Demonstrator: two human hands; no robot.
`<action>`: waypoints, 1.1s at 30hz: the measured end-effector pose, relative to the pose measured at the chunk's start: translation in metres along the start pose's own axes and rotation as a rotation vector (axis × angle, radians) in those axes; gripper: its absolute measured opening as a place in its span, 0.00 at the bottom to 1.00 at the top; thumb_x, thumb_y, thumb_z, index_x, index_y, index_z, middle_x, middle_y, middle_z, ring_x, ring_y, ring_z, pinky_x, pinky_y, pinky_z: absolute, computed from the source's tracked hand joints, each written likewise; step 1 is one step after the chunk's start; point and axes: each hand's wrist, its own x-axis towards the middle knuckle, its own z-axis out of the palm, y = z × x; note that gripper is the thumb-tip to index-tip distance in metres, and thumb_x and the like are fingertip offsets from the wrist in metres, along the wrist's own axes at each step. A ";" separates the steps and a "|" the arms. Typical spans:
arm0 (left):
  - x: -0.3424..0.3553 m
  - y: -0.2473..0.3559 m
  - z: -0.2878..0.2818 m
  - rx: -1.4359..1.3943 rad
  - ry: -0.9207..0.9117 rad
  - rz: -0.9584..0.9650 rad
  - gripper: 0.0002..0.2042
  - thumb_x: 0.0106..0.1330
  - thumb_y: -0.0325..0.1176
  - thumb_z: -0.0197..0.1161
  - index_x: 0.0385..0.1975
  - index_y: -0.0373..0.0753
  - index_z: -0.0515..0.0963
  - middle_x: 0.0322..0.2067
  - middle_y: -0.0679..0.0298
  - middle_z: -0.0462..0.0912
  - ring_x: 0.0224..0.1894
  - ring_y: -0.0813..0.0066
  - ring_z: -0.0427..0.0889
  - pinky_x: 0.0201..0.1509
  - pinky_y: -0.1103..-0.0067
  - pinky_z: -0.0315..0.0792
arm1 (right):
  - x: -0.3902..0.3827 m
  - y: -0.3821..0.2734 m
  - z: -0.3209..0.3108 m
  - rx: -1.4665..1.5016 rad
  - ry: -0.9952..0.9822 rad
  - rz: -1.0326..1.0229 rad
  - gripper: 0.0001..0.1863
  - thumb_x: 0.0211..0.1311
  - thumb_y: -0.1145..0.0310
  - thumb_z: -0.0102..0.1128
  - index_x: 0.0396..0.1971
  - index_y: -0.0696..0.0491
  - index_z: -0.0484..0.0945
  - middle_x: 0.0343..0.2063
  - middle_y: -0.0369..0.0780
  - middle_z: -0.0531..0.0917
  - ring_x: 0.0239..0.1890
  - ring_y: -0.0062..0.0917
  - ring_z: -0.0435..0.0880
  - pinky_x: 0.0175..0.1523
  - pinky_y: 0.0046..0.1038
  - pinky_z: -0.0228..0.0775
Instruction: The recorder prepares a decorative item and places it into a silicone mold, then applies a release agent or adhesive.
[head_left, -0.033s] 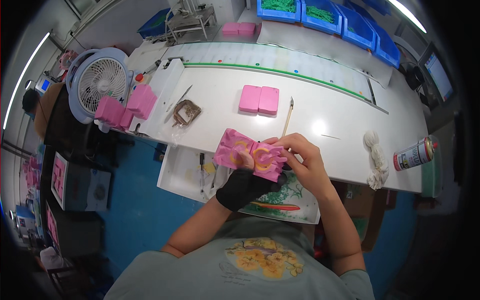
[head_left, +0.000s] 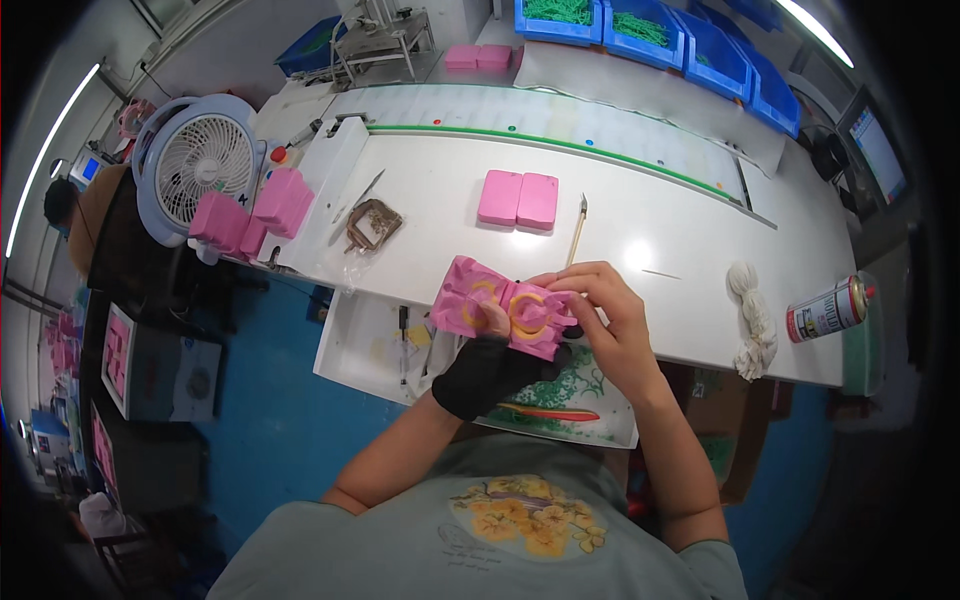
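Note:
My left hand [head_left: 480,370], in a black glove with a bare thumb, holds an opened pink two-part mould [head_left: 457,305] over the open drawer, its thumb lying on the inner face. Yellow ring shapes [head_left: 540,315] show in both halves. The fingers of my right hand [head_left: 610,320] are closed on the right half's edge. Beyond the mould lie a pair of closed pink moulds [head_left: 537,202] and a thin brush [head_left: 577,232] on the white worktop [head_left: 660,225].
A fan [head_left: 198,165], stacked pink blocks [head_left: 280,203], a brown tray [head_left: 375,226] and blade [head_left: 352,203] are at left. At right are white cloth [head_left: 750,320] and a spray can [head_left: 815,318]. The drawer [head_left: 345,355] holds pens. Blue bins [head_left: 640,30] line the back.
My right hand's fingers have shifted very slightly upward at the mould's edge; otherwise the two frames look almost the same.

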 end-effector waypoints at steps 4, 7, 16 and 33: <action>-0.002 0.001 -0.006 -0.017 0.053 -0.049 0.44 0.62 0.69 0.46 0.69 0.40 0.54 0.61 0.59 0.66 0.60 0.67 0.70 0.63 0.68 0.68 | 0.003 -0.026 0.001 -0.189 0.242 -0.275 0.20 0.54 0.75 0.66 0.49 0.49 0.78 0.52 0.44 0.76 0.45 0.30 0.78 0.45 0.30 0.73; 0.000 0.003 0.001 -0.061 0.081 -0.087 0.45 0.61 0.70 0.47 0.69 0.40 0.54 0.63 0.58 0.65 0.62 0.67 0.68 0.64 0.68 0.67 | 0.010 -0.035 -0.006 -0.438 0.118 -0.435 0.23 0.48 0.75 0.69 0.49 0.50 0.79 0.48 0.43 0.78 0.43 0.32 0.80 0.43 0.32 0.75; 0.004 0.002 -0.011 -0.018 0.077 -0.009 0.45 0.60 0.71 0.46 0.67 0.38 0.56 0.58 0.57 0.70 0.60 0.67 0.71 0.63 0.68 0.69 | -0.004 -0.030 -0.001 -0.446 0.270 -0.573 0.12 0.48 0.82 0.66 0.36 0.57 0.83 0.33 0.42 0.83 0.31 0.28 0.83 0.33 0.24 0.77; 0.002 -0.007 0.004 -0.040 0.069 0.050 0.47 0.59 0.71 0.49 0.66 0.35 0.56 0.52 0.57 0.72 0.56 0.67 0.74 0.63 0.68 0.70 | -0.023 -0.025 0.035 -0.349 0.493 -0.352 0.08 0.50 0.83 0.69 0.32 0.58 0.84 0.30 0.41 0.82 0.30 0.27 0.83 0.32 0.23 0.75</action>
